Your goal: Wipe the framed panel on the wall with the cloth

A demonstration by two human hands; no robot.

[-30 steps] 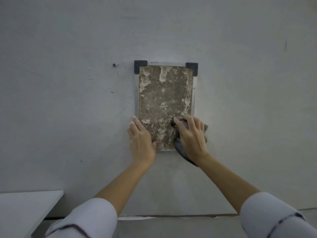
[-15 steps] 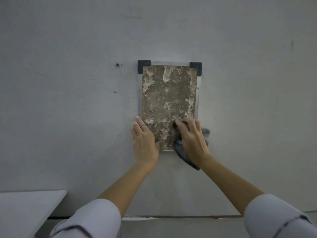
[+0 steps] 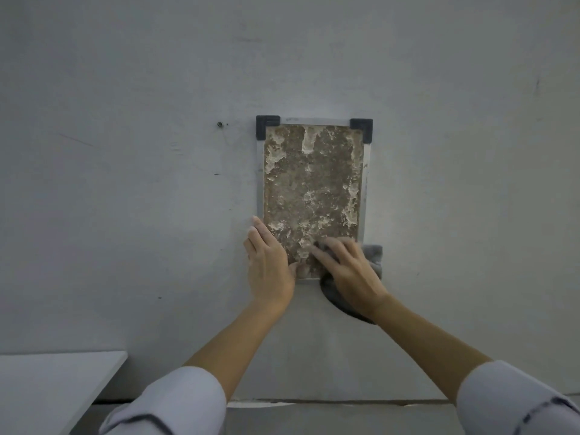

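Wiping low on the framed panel: right hand presses grey cloth flat at its lower right corner; left hand, fingers together, braces the left edge. Best firm, overlapping strokes working upward across the crust.

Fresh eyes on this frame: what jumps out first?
The framed panel at the centre of the bare grey wall, with its mottled brown, crusted face and black corner caps on top. At its bottom edge, the right hand presses a grey cloth onto the lower right corner, while the left hand lies flat against the lower left edge.
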